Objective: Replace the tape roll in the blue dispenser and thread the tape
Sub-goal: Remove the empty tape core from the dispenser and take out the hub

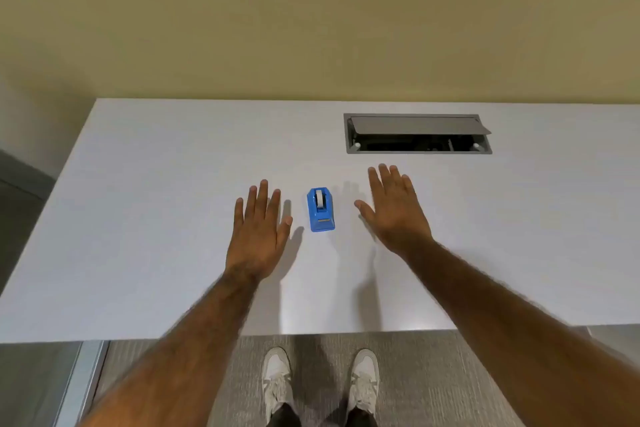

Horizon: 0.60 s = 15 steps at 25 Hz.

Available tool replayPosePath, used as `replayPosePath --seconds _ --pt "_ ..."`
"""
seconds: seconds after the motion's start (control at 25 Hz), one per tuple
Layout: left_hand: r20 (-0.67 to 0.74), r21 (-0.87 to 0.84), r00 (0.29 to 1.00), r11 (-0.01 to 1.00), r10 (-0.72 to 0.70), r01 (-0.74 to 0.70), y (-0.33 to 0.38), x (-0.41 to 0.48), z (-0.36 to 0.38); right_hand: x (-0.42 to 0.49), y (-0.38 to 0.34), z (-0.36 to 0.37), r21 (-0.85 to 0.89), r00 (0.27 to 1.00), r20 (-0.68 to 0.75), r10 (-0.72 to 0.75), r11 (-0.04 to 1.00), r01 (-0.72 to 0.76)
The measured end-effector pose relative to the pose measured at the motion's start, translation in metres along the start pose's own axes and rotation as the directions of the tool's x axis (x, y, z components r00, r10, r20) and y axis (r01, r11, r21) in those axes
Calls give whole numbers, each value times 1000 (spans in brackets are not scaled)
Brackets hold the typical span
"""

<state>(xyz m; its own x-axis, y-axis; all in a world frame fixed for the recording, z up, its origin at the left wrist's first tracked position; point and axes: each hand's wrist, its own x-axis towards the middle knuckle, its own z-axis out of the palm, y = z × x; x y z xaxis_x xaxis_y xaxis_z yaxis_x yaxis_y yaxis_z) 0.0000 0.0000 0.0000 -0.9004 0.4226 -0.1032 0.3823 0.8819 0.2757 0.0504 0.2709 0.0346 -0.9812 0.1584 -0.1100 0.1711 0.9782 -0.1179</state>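
Observation:
A small blue tape dispenser (321, 210) stands on the white table (156, 218), its cutter end toward me. A white tape roll (319, 198) sits in its slot. My left hand (258, 236) is spread flat, palm down, just left of the dispenser and not touching it. To the right of the dispenser my right hand (393, 210) is held palm down with the fingers apart, also clear of it. Both hands hold nothing.
A grey cable hatch (417, 133) with its lid raised is set into the table at the back right. A beige wall rises behind the table. The table's near edge runs above my white shoes (320, 381) on grey carpet.

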Motion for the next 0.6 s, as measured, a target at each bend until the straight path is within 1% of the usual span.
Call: replayPosePath --seconds 0.12,0.24,0.36,0.44,0.52,0.6 --pt "27 38 1000 999 -8 7 -1 2 23 4 -4 26 -49 999 -12 -43 998 42" --pt "64 28 998 1000 3 -5 -4 7 44 5 -8 50 -99 997 -11 -71 993 70" --pt "108 35 994 999 15 -19 -9 12 59 7 -9 63 -77 995 5 -97 992 97" --pt "134 41 991 999 7 -12 -9 15 70 6 -8 73 -83 988 17 -153 985 153" --pt "132 57 991 998 1 -8 -10 15 81 5 -6 81 -106 974 8 -225 969 224" --pt "86 18 996 1000 -2 1 -9 17 88 6 -5 85 -75 963 -34 -267 962 264"
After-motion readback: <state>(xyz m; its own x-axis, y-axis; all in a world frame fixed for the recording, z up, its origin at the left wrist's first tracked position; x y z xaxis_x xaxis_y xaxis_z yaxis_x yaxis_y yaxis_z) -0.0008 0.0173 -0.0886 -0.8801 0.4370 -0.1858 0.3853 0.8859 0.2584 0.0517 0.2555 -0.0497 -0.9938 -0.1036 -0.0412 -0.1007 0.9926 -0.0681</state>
